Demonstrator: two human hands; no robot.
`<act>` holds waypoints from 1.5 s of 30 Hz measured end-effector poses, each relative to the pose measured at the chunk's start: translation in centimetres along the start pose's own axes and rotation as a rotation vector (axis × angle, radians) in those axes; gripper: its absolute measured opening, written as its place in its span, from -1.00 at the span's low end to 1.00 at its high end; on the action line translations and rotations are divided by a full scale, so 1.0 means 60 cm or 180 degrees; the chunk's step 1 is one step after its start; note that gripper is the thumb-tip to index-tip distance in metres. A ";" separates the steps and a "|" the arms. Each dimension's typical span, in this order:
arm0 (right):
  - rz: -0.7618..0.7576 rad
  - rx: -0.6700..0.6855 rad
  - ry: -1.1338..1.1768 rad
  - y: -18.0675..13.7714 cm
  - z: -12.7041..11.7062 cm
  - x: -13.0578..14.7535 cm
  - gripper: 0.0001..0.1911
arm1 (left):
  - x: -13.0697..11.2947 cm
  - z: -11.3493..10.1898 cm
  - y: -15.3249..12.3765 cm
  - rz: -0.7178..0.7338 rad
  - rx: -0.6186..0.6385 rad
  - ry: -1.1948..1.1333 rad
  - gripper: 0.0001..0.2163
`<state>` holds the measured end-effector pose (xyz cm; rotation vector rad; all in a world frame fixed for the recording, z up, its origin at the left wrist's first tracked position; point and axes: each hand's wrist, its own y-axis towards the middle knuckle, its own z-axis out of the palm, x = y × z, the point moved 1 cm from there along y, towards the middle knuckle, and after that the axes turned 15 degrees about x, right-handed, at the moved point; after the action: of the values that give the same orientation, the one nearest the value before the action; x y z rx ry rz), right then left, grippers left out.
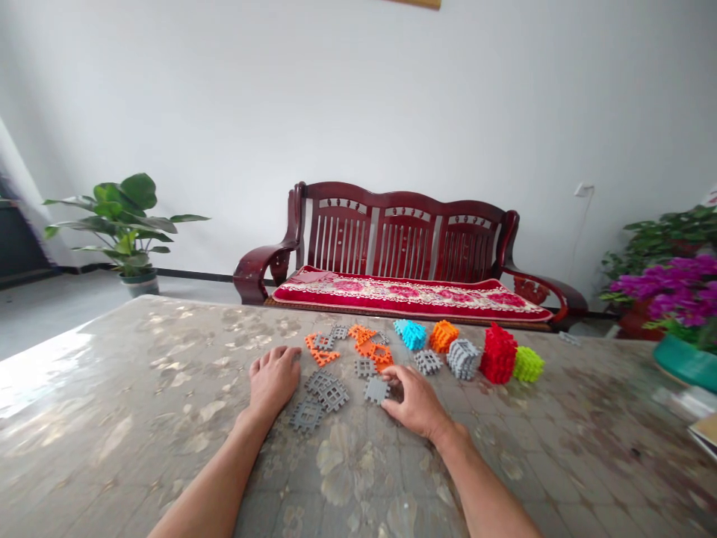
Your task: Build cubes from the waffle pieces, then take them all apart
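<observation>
Head view, solid grey tile [376, 390], squarish, toothed edges

"What lay right of the bare left hand [274, 379]?"
"Flat grey notched plastic squares [323, 383], on the patterned brown tabletop [168, 418]."
"What stood right of the bare right hand [416, 401], farther back?"
"A ridged grey plastic stack [462, 360]; right of that, a tall red plastic stack [498, 354]."
"Behind the tabletop?"
"A dark-red carved wooden bench [404, 221]. A leafy green potted plant [131, 217] stood to its left."
</observation>
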<state>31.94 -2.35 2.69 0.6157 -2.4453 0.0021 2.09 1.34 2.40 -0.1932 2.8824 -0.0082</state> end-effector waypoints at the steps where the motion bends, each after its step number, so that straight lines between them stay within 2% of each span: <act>1: -0.0016 -0.0154 0.0010 0.001 -0.001 -0.003 -0.56 | 0.000 0.000 0.000 0.0003 0.0000 -0.0006 -0.58; 4: 0.0163 -0.0928 -0.0074 0.004 -0.015 -0.022 -0.55 | 0.001 0.001 0.001 -0.0004 0.0009 -0.0015 -0.58; 6: 0.0547 -0.1460 -0.0194 0.002 -0.030 -0.041 -0.53 | 0.001 0.001 0.001 -0.0010 0.0024 -0.0016 -0.58; 8: 0.0998 -0.1791 -0.0363 -0.003 -0.047 -0.059 -0.49 | 0.001 0.000 0.001 -0.0014 0.0046 -0.0012 -0.58; 10: 0.1366 -0.1900 -0.0553 -0.010 -0.061 -0.072 -0.46 | 0.001 0.000 0.000 -0.0015 0.0057 -0.0001 -0.57; 14: 0.1860 -0.1799 -0.0750 -0.022 -0.075 -0.083 -0.45 | 0.000 -0.002 -0.001 -0.0011 0.0064 0.0010 -0.57; 19: 0.2120 -0.1644 -0.0775 -0.024 -0.076 -0.078 -0.47 | 0.001 -0.001 0.000 -0.0017 0.0058 -0.0001 -0.57; 25: 0.1866 -0.1704 -0.0822 -0.025 -0.071 -0.084 -0.50 | 0.001 0.000 0.001 -0.0009 0.0040 -0.0016 -0.57; 28: 0.1471 -0.1892 -0.0998 -0.025 -0.068 -0.084 -0.57 | 0.002 0.001 0.001 -0.0008 0.0027 -0.0014 -0.58; 30: 0.1053 -0.1843 -0.1052 -0.020 -0.059 -0.071 -0.65 | 0.002 0.002 0.002 -0.0008 0.0012 -0.0023 -0.59; 32: 0.0600 -0.1501 -0.1038 -0.010 -0.043 -0.047 -0.66 | 0.002 0.004 0.003 -0.0010 0.0007 -0.0034 -0.59; 34: 0.0271 -0.1008 -0.1038 0.003 -0.021 -0.018 -0.58 | 0.002 0.004 0.003 -0.0018 0.0019 -0.0033 -0.58; 38: -0.0067 -0.0273 -0.1067 0.024 0.022 0.028 -0.45 | 0.000 0.001 0.001 0.0007 0.0040 -0.0008 -0.58; 42: -0.0104 0.0074 -0.1062 0.031 0.037 0.039 -0.48 | -0.002 -0.002 -0.001 0.0013 0.0048 0.0003 -0.57; 45: -0.0200 0.0063 -0.0942 0.028 0.033 0.037 -0.53 | -0.001 -0.001 -0.001 0.0014 0.0048 0.0028 -0.58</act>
<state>28.52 -2.12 2.57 0.7470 -2.7112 -0.0968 2.14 1.32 2.47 -0.1846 2.8906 -0.0302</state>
